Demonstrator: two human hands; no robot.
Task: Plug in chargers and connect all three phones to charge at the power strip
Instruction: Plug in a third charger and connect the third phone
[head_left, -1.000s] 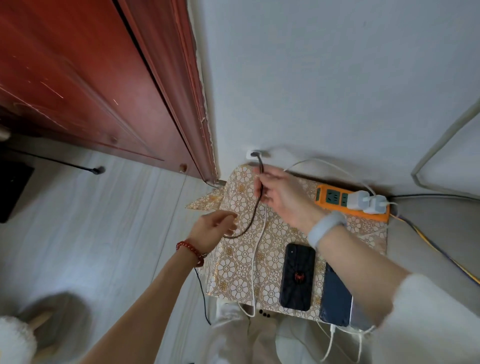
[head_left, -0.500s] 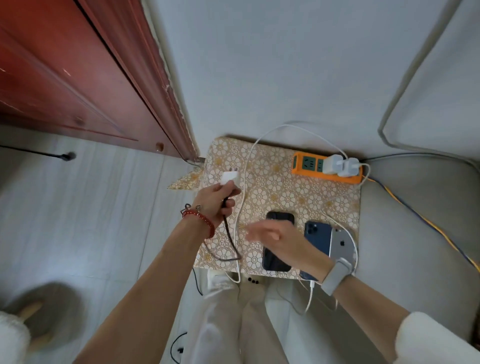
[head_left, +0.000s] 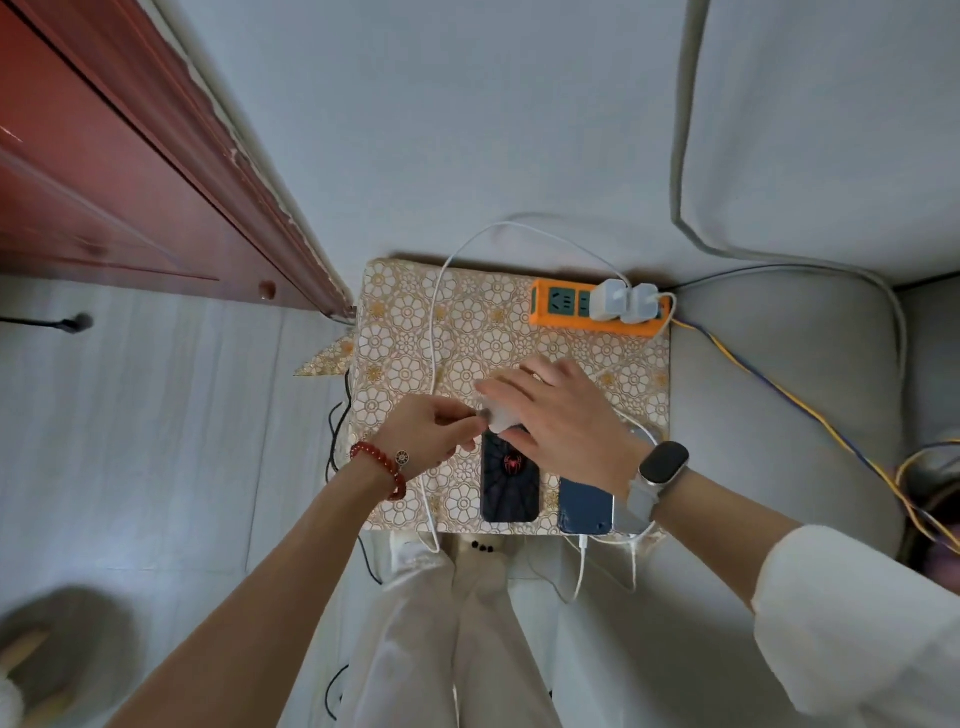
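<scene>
Both hands (head_left: 563, 421) pinch white charger (head_left: 500, 418); no legible writing.

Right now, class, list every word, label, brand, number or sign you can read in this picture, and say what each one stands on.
No readable text anywhere in this view.
black phone: a red spider emblem on its back, a picture, not lettering.
orange power strip: any marking is too small to read.
white chargers plugged into the strip: no legible print.
smart band on the right wrist: dark screen, nothing shown.
blue phone: no marking visible.
</scene>
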